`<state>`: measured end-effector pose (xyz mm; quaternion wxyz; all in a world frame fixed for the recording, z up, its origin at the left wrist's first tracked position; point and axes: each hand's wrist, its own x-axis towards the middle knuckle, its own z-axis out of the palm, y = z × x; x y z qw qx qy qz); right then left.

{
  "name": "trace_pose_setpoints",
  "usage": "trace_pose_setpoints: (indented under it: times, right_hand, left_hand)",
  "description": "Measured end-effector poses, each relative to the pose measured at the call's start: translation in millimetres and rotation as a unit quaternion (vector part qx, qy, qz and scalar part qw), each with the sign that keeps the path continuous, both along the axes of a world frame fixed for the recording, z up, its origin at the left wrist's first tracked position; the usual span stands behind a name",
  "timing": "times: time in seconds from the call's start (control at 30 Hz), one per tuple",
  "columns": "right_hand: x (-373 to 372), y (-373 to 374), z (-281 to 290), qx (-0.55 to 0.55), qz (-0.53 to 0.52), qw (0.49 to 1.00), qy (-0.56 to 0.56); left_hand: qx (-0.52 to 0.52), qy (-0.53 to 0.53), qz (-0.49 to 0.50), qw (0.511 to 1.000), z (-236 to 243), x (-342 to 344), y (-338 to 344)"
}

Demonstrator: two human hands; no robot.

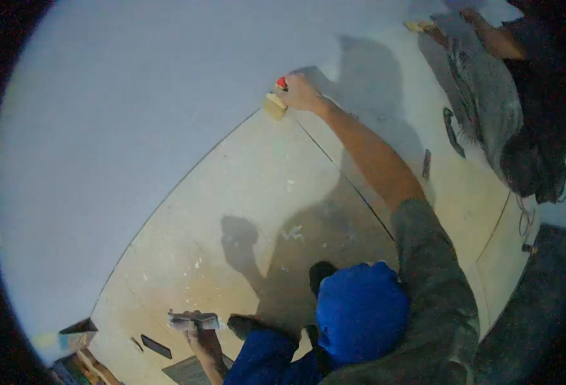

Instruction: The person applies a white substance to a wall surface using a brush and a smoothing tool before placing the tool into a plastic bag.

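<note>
My right arm, in a grey sleeve, stretches far forward to the joint between the pale wall and the light board floor. Its hand (300, 94) is closed around a flat brush (274, 107) with a yellowish head and a bit of red at the handle; the head sits at the wall's lower edge. Low on the left, my left hand (199, 337) grips a wide, flat, grey tool (194, 320) with whitish smears, held up above the floor. Its exact kind is unclear. My bent knees in blue trousers (363, 314) show between the arms.
At upper right, a person (488, 83) in dark grey works with a yellowish tool (415, 26) at the wall. An open box (77, 333) and wooden pieces stand at lower left. A dark flat bar (156, 346) and white flecks lie on the floor boards (231, 186).
</note>
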<state>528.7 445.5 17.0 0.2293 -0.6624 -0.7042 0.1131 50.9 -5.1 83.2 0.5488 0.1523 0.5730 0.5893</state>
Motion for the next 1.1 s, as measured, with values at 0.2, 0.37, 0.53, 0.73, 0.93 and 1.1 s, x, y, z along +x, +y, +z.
trace_pose_setpoints:
  times: [0.2, 0.37, 0.53, 0.73, 0.93, 1.1]
  right_hand:
    - [93, -6, 3, 0.123, -0.127, 0.984, -0.003]
    - [135, -71, 31, 0.147, -0.213, 0.962, 0.091]
    - [200, -217, 57, 0.139, -0.329, 0.934, -0.026]
    - [189, -325, 31, -0.083, -0.425, 0.896, -0.098]
    - [80, -244, 6, 0.064, -0.352, 0.930, -0.087]
    - [84, -203, 35, -0.011, -0.311, 0.950, -0.018]
  left_hand:
    - [0.060, 0.012, -0.050, 0.997, -1, 4, 10]
    - [0.059, -0.008, -0.063, 0.996, -17, -17, 0]
    - [0.045, 0.014, -0.035, 0.998, -13, -15, 3]
    - [0.029, -0.009, -0.098, 0.995, -8, -7, 18]
    - [0.036, -0.014, -0.152, 0.988, -6, -14, 25]
    - [0.010, -0.019, -0.159, 0.987, 1, -5, 33]
